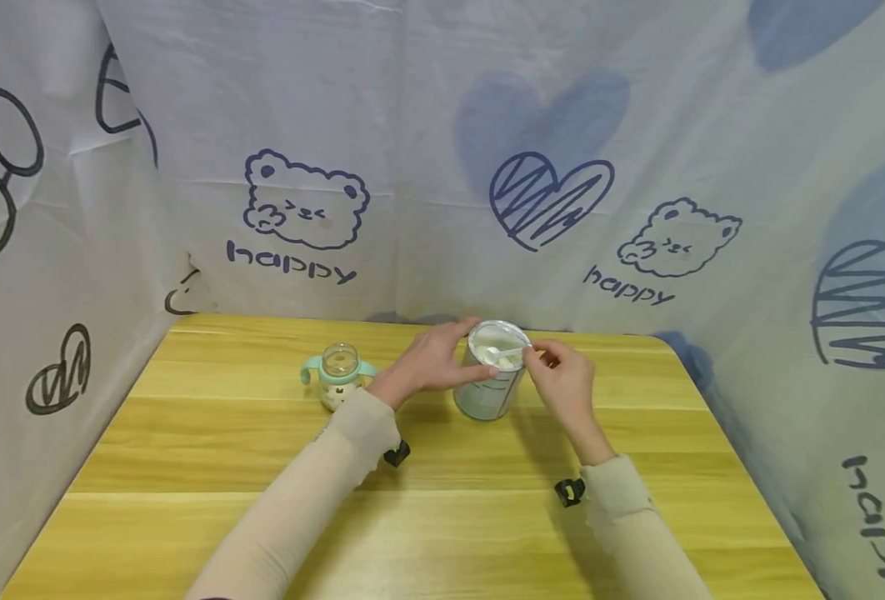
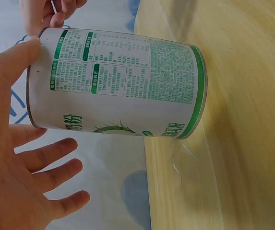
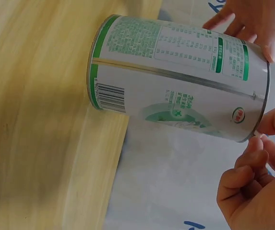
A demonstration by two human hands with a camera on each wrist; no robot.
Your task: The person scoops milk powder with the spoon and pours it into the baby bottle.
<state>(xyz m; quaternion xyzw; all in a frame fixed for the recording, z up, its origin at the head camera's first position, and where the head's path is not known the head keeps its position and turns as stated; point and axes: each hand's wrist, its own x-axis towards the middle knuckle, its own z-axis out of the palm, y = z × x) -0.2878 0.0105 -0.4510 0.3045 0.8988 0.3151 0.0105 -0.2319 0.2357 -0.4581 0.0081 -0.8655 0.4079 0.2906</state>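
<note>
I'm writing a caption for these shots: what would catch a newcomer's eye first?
First the open can of white powder standing mid-table, with the left hand steadying its side and the right hand pinching a small white scoop at its rim. Next, the small baby bottle with teal handles just to the left of the can. Behind the wooden table hangs a white sheet printed with bears and blue hearts.

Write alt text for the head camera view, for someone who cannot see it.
A person's left hand steadies an open tin of white powder on a wooden table while the right hand holds a white scoop at its rim. A small handled baby bottle stands left of the tin.
</note>
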